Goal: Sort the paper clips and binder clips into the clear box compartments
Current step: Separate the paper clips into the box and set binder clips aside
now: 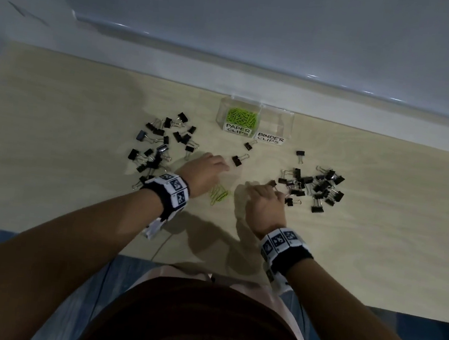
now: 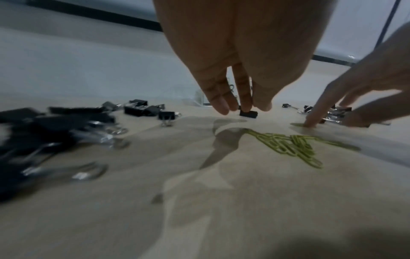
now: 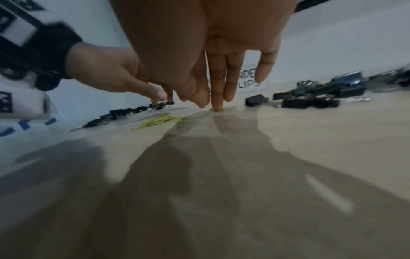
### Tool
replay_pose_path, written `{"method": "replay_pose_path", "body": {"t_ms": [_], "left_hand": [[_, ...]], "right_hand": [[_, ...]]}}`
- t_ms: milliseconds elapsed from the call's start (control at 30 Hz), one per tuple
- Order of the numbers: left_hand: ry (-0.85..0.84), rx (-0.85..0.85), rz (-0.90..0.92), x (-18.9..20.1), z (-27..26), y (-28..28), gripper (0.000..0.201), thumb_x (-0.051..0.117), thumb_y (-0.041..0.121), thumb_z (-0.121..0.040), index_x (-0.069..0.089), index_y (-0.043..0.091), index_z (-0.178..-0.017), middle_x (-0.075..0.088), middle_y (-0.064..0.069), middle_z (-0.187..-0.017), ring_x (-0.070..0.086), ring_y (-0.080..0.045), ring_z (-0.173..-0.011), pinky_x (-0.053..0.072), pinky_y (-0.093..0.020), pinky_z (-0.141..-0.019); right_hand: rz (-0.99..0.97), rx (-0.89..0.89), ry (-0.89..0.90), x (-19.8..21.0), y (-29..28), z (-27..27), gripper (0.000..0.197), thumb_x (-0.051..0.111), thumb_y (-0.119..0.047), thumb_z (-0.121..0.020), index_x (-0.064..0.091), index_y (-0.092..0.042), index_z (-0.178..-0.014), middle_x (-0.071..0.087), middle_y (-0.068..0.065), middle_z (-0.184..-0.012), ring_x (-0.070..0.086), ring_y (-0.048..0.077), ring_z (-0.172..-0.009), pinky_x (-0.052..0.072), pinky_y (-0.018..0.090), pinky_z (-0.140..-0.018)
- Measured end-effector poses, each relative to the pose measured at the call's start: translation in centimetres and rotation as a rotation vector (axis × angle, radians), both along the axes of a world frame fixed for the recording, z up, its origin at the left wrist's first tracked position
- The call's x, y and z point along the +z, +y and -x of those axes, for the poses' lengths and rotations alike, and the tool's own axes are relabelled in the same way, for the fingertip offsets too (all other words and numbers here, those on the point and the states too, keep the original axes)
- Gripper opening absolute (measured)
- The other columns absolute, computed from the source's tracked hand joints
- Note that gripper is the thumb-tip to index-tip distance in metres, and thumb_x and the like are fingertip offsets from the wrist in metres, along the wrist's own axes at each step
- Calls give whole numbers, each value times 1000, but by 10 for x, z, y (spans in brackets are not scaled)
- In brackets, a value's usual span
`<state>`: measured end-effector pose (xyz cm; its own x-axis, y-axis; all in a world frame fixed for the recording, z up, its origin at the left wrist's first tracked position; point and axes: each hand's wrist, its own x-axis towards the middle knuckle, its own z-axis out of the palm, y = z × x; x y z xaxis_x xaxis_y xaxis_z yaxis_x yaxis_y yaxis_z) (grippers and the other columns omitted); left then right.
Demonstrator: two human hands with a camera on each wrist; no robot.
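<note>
The clear box (image 1: 288, 121) stands at the back of the table. Its left compartment, labelled PAPER CLIPS, holds green paper clips (image 1: 243, 116); the BINDER CLIPS compartment (image 1: 273, 123) looks empty. My left hand (image 1: 218, 166) reaches forward with straight fingers, and its fingertips (image 2: 245, 103) come down onto a lone black binder clip (image 2: 248, 113), also in the head view (image 1: 237, 160). My right hand (image 1: 260, 190) has straight fingers, one fingertip (image 3: 218, 105) pressing a green paper clip (image 2: 297, 124) flat on the table. A small bunch of green paper clips (image 1: 220, 195) lies between my hands.
A spread of black binder clips (image 1: 160, 147) lies to the left, and another pile (image 1: 315, 187) to the right. Two single binder clips (image 1: 250, 145) (image 1: 300, 154) sit just in front of the box. The table's front edge (image 1: 66, 237) is near my body.
</note>
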<state>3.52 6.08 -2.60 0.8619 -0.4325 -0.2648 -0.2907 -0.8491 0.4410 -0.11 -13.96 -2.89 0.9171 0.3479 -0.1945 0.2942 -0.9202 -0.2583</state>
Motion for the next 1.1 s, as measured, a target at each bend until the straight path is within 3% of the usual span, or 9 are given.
{"method": "replay_pose_path", "body": {"t_ms": [167,233,367,533,633,733,833,933,1100], "left_hand": [[175,265,-8,-6,37,1,68,75,43,-72,45,11,-124,43,-5,-121,45,-20,-111,43,-37,-97],[177,305,-16,-11,41,-10,69,78,41,-69,44,9,-121,43,-7,-121,45,-23,-111,43,-38,-96],[149,390,46,-14,36,-18,44,77,25,-73,54,10,-109,49,-7,-115,50,-24,-106,44,-35,-91],[172,311,66,-19,32,-6,16,69,13,-80,65,9,-96,54,-8,-105,56,-25,-98,44,-31,-86],[182,269,37,-20,31,-5,15,66,13,-83,65,8,-98,54,-10,-106,55,-26,-97,42,-31,-84],[131,203,-7,-19,31,-7,15,57,6,-87,61,6,-101,54,-13,-107,54,-29,-98,43,-34,-83],[83,91,-107,-16,30,-10,22,49,0,-87,56,2,-108,54,-16,-111,52,-32,-102,42,-37,-84],[48,-2,-230,-12,27,-13,29,43,-3,-86,49,0,-114,53,-18,-113,52,-33,-101,43,-39,-82],[8,-75,-327,-6,22,-17,30,40,-2,-88,44,-1,-117,54,-21,-112,55,-36,-97,47,-44,-79]], "right_hand": [[-178,-13,105,-17,19,3,30,63,-19,-70,60,-13,-99,60,10,-101,52,29,-90,51,40,-76],[-255,-26,131,-17,28,-1,27,67,-11,-63,62,-8,-89,60,10,-92,50,28,-88,50,39,-76],[-278,-80,211,-9,41,-11,25,67,-3,-63,63,-9,-87,46,3,-94,46,16,-81,48,25,-70],[-288,40,293,-7,40,-19,24,64,2,-66,63,-5,-89,51,10,-87,55,30,-75,43,31,-62],[-222,95,275,-4,39,-24,22,59,2,-72,61,-4,-93,54,12,-92,54,30,-80,45,35,-65],[-163,143,255,-9,33,-24,19,57,0,-73,58,-6,-91,55,12,-93,52,29,-83,39,30,-64],[-77,204,223,-14,29,-24,21,53,-8,-78,55,-11,-99,56,15,-103,47,30,-94,41,35,-76],[-18,214,162,-10,26,-21,31,48,-7,-86,52,-1,-116,50,20,-117,44,35,-106,39,40,-88],[104,238,136,-9,23,-23,39,40,-7,-91,38,0,-129,42,20,-128,41,34,-114,37,39,-97]]}}
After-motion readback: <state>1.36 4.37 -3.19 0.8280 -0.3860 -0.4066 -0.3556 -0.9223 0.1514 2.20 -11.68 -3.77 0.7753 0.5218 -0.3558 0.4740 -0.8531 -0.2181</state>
